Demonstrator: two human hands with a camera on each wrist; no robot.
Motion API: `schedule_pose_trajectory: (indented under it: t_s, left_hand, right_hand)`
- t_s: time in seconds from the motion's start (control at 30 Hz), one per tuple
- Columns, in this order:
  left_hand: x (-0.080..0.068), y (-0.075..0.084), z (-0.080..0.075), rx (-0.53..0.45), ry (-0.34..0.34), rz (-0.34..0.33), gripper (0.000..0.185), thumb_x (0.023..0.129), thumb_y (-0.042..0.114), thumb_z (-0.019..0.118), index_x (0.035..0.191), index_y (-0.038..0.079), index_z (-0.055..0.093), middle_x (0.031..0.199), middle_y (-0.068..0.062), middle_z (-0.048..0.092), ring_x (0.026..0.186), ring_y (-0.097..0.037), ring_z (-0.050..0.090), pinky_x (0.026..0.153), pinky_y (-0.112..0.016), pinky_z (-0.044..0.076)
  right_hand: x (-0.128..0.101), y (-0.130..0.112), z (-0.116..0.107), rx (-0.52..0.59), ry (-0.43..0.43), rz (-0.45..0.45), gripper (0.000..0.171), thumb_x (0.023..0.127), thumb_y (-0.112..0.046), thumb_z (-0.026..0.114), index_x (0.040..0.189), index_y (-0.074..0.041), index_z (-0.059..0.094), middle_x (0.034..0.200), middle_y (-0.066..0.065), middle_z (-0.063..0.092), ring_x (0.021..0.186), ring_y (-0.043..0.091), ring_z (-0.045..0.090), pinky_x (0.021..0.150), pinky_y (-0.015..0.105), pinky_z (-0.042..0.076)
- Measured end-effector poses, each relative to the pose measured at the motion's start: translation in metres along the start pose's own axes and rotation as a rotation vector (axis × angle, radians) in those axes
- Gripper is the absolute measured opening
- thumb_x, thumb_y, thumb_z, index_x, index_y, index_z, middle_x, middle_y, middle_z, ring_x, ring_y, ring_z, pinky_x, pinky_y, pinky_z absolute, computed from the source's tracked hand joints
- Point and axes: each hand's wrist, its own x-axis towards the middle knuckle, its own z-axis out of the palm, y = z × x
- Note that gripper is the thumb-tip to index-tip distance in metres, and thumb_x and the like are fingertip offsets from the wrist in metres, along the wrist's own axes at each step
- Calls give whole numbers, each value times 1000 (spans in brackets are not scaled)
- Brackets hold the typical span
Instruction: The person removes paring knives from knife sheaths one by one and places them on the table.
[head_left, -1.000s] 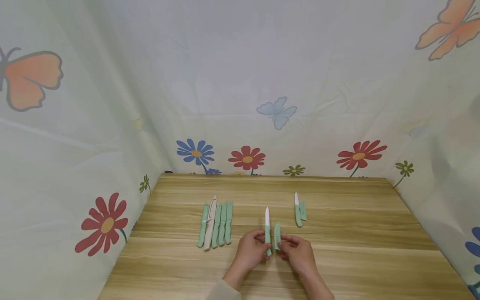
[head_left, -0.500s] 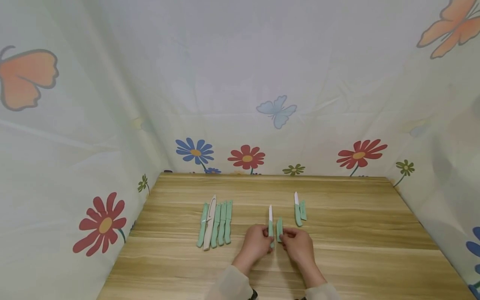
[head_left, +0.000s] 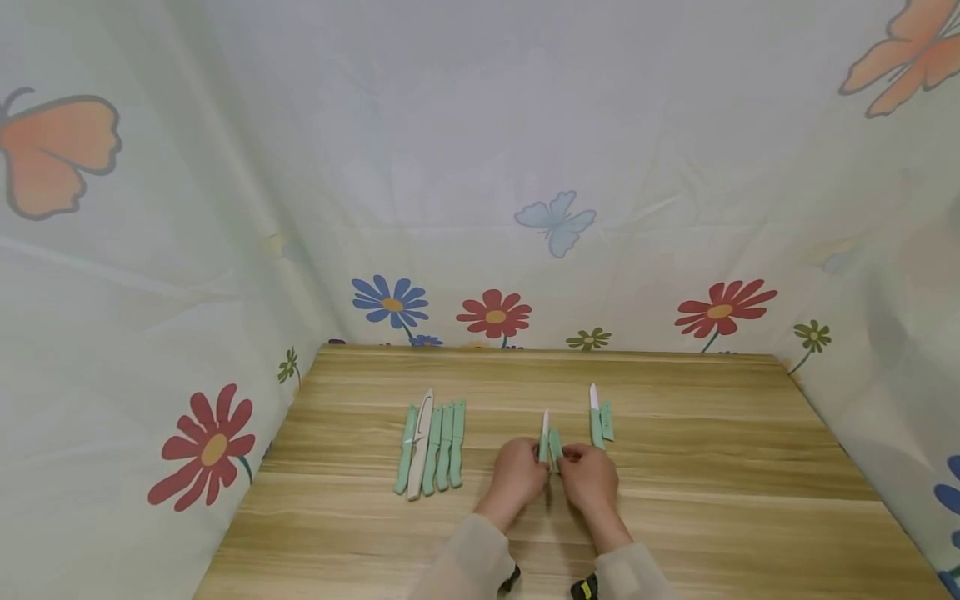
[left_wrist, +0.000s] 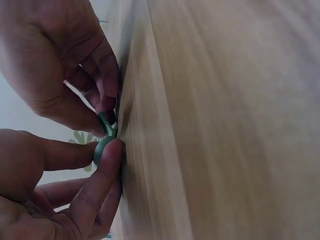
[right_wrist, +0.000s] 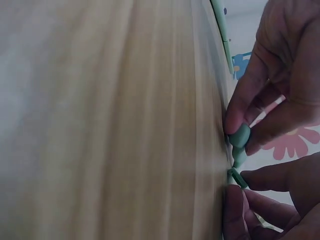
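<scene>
My left hand (head_left: 519, 475) pinches the green handle of a small knife (head_left: 544, 450) between thumb and fingers. Its pale blade is bare and points away from me. Just right of it, my right hand (head_left: 591, 479) pinches a green knife sheath (head_left: 555, 443), held nearly parallel to the knife and very close to it. The left wrist view shows the rounded handle end (left_wrist: 101, 150) low at the tabletop between my left fingers. In the right wrist view the sheath's edge (right_wrist: 238, 178) sits in my right fingertips. Whether knife and sheath touch is unclear.
Another bare green-handled knife (head_left: 596, 425) lies behind my right hand, with its sheath (head_left: 607, 422) alongside. To the left, several sheathed green knives (head_left: 444, 450) and one beige knife (head_left: 420, 450) lie in a row on the wooden table (head_left: 697, 483). A printed curtain surrounds the table.
Both hands have moved forward, away from me, with the knife and sheath. The left hand has also shifted right, and the gap between knife and sheath has narrowed.
</scene>
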Motion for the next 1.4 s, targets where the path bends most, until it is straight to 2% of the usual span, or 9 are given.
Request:
schedule_pose_trajectory:
  t_s: [0.2,0.33,0.43,0.57,0.77,1.03,1.23,1.4]
  left_hand:
    - [6,2,5,88,37,23,14,82,6,75,94,7,79,82,-6,71,82,-22,66,72,-36,55]
    - [9,2,8,112,63,34,7,80,2,72,82,8,75,78,-8,68,76,-22,64,68,-36,54]
    - [10,3,9,139,79,49,9,79,1,71,75,9,72,74,-9,66,71,-23,62,63,-36,52]
    - [12,4,10,169,93,57,9,79,1,71,73,7,70,74,-11,63,71,-27,62,62,-37,51]
    - [13,7,9,241,84,64,7,85,5,72,79,1,72,79,-11,58,73,-25,57,62,-35,50]
    - [17,11,9,295,79,64,13,92,9,71,98,-1,74,83,-12,60,78,-25,56,62,-34,50]
    - [23,10,13,319,70,65,18,95,11,69,106,-3,70,86,-13,61,80,-27,60,68,-36,53]
    - [26,10,16,303,50,48,28,96,12,68,119,-4,67,91,-12,60,80,-27,61,69,-36,53]
  right_hand:
    - [5,-1,5,-16,12,11,26,87,-14,71,108,-2,80,91,10,79,86,30,72,71,42,54]
    - [7,-1,7,-23,17,4,26,87,-15,71,109,-3,80,91,10,78,86,32,71,71,43,54]
    - [9,-2,9,-27,25,-3,27,87,-14,71,110,-3,80,90,10,79,85,32,72,71,44,54]
    - [11,-1,11,-35,19,7,31,87,-13,70,115,-4,78,90,9,78,83,29,70,69,43,53]
    - [14,-2,14,-56,-10,23,34,91,-17,66,123,-8,76,99,11,78,85,30,71,66,44,54]
    - [17,-8,15,-110,-52,75,38,99,-26,61,134,-15,70,130,19,70,100,45,71,69,56,56]
    - [20,-7,17,-131,-52,102,40,101,-30,59,137,-19,68,136,20,67,108,49,68,73,59,56]
    - [22,-7,16,-148,-55,85,41,102,-31,57,140,-17,65,136,21,66,107,48,69,71,58,56]
